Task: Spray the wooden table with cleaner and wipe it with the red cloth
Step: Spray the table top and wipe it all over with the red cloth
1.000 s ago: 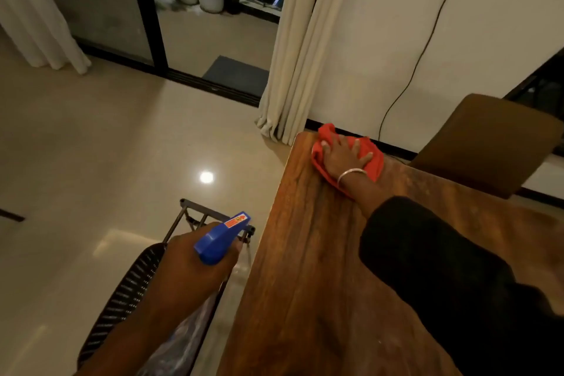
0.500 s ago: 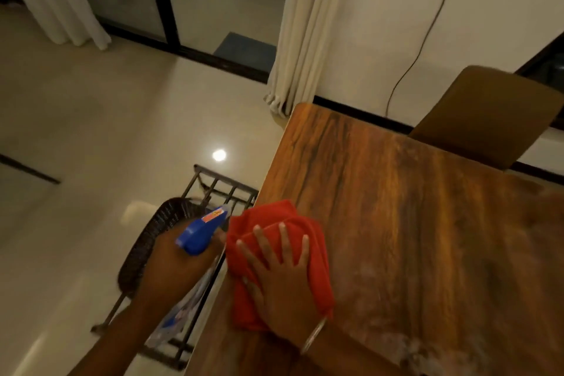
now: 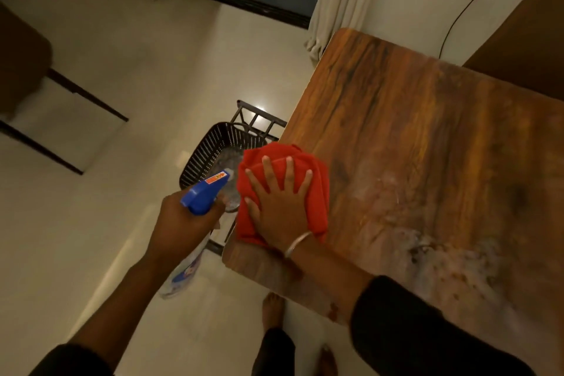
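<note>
Wiping pressure comes from the right hand [image 3: 279, 207], which lies flat with fingers spread on the red cloth [image 3: 317, 192] at the left edge of the wooden table [image 3: 412, 137], part of the cloth overhanging that edge. Off the table, the left hand [image 3: 183, 223] grips the spray bottle [image 3: 204, 192], probably kept clear of the stroke yet ready to respray. Whitish residue [image 3: 451, 256] toward the near edge looks unwiped. A dark perforated basket [image 3: 207, 146] on a metal rack [image 3: 259, 119] stands just beside the left edge, below the cloth; a chair [image 3: 525, 49] sits at the far edge.
</note>
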A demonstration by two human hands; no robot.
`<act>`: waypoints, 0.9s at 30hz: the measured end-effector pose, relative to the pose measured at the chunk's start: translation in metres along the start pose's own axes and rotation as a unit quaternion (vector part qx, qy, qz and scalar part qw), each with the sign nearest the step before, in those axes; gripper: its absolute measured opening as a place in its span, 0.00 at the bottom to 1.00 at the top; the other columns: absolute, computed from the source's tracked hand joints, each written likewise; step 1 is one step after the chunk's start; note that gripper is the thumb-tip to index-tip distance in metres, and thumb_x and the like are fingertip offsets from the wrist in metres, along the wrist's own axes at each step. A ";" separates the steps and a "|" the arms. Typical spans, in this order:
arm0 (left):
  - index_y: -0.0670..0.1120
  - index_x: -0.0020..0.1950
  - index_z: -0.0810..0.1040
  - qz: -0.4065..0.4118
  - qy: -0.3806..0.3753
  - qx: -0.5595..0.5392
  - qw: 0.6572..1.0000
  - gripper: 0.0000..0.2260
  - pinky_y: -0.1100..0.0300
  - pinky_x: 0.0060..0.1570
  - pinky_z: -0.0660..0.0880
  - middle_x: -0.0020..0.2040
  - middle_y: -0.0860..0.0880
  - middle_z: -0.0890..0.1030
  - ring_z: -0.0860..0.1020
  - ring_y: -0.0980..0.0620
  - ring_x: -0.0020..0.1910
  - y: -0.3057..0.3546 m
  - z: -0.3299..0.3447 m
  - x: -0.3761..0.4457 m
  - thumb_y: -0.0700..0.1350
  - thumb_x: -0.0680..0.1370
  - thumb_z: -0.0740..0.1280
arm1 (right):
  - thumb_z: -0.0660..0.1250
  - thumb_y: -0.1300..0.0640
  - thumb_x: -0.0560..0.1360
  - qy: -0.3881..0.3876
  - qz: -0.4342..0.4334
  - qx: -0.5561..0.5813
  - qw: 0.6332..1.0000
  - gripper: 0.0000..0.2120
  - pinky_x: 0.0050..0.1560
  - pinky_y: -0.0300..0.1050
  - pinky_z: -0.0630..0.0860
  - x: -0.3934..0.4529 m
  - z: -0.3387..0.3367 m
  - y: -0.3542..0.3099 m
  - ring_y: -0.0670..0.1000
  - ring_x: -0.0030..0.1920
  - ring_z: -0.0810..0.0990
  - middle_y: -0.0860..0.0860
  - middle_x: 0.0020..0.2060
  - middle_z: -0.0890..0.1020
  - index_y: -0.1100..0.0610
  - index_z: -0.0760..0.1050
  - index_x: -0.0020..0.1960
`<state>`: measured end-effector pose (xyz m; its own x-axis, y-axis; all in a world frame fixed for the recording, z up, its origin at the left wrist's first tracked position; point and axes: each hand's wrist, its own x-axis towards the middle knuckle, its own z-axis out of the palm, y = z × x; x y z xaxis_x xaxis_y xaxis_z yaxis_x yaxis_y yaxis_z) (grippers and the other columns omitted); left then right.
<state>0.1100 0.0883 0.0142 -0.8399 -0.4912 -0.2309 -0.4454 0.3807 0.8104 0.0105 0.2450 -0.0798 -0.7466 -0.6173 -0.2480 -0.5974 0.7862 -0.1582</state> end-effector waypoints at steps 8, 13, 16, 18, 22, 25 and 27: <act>0.48 0.42 0.78 -0.008 -0.007 -0.013 1.000 0.07 0.63 0.28 0.75 0.33 0.46 0.83 0.82 0.49 0.29 0.010 -0.010 -0.031 0.50 0.75 0.72 | 0.52 0.37 0.87 0.053 -0.127 -0.027 0.990 0.30 0.78 0.78 0.50 -0.136 0.053 -0.003 0.65 0.86 0.49 0.47 0.88 0.51 0.40 0.52 0.87; 0.44 0.41 0.78 -0.026 -0.036 -0.008 0.999 0.08 0.60 0.32 0.73 0.30 0.45 0.81 0.81 0.48 0.28 0.019 0.013 -0.048 0.48 0.74 0.72 | 0.48 0.39 0.88 0.063 0.066 0.018 0.996 0.29 0.79 0.76 0.54 -0.130 0.027 0.083 0.62 0.87 0.50 0.47 0.88 0.51 0.41 0.50 0.87; 0.44 0.40 0.78 -0.013 -0.053 0.000 0.999 0.09 0.63 0.29 0.72 0.30 0.45 0.81 0.80 0.53 0.27 0.023 0.024 -0.058 0.48 0.74 0.72 | 0.43 0.38 0.87 0.064 0.166 0.035 0.983 0.30 0.79 0.78 0.46 -0.080 0.008 0.079 0.65 0.86 0.47 0.50 0.88 0.50 0.42 0.48 0.88; 0.44 0.39 0.78 0.026 -0.068 -0.011 0.997 0.08 0.67 0.27 0.74 0.32 0.44 0.82 0.80 0.52 0.28 0.029 0.030 -0.062 0.46 0.74 0.73 | 0.43 0.38 0.86 0.063 0.162 0.037 0.984 0.31 0.78 0.79 0.45 -0.067 0.012 0.058 0.68 0.86 0.47 0.52 0.88 0.50 0.43 0.49 0.88; 0.47 0.38 0.75 0.037 -0.081 -0.014 0.996 0.12 0.72 0.24 0.72 0.33 0.52 0.82 0.78 0.58 0.25 0.049 0.046 -0.067 0.53 0.72 0.73 | 0.47 0.39 0.88 0.085 0.020 0.023 0.996 0.30 0.77 0.81 0.50 -0.120 0.047 0.025 0.68 0.86 0.48 0.52 0.87 0.54 0.41 0.46 0.87; 0.47 0.37 0.74 -0.005 -0.097 -0.008 0.995 0.12 0.67 0.26 0.74 0.29 0.44 0.79 0.78 0.51 0.25 0.056 0.060 -0.067 0.52 0.73 0.73 | 0.48 0.39 0.88 0.077 0.027 0.035 0.996 0.29 0.79 0.78 0.51 -0.176 0.061 0.046 0.64 0.87 0.47 0.48 0.88 0.51 0.40 0.47 0.87; 0.49 0.37 0.72 -0.022 -0.120 0.011 0.992 0.11 0.69 0.26 0.72 0.26 0.47 0.79 0.77 0.54 0.24 0.059 0.069 -0.064 0.49 0.74 0.72 | 0.49 0.40 0.88 0.059 0.078 0.046 0.994 0.29 0.80 0.76 0.53 -0.196 0.057 0.073 0.61 0.87 0.47 0.47 0.88 0.49 0.41 0.49 0.87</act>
<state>0.1159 0.1968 0.0397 -0.8679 -0.3084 -0.3893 -0.4878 0.3818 0.7850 0.1301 0.4256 -0.0973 -0.8600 -0.4834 -0.1636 -0.4471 0.8682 -0.2153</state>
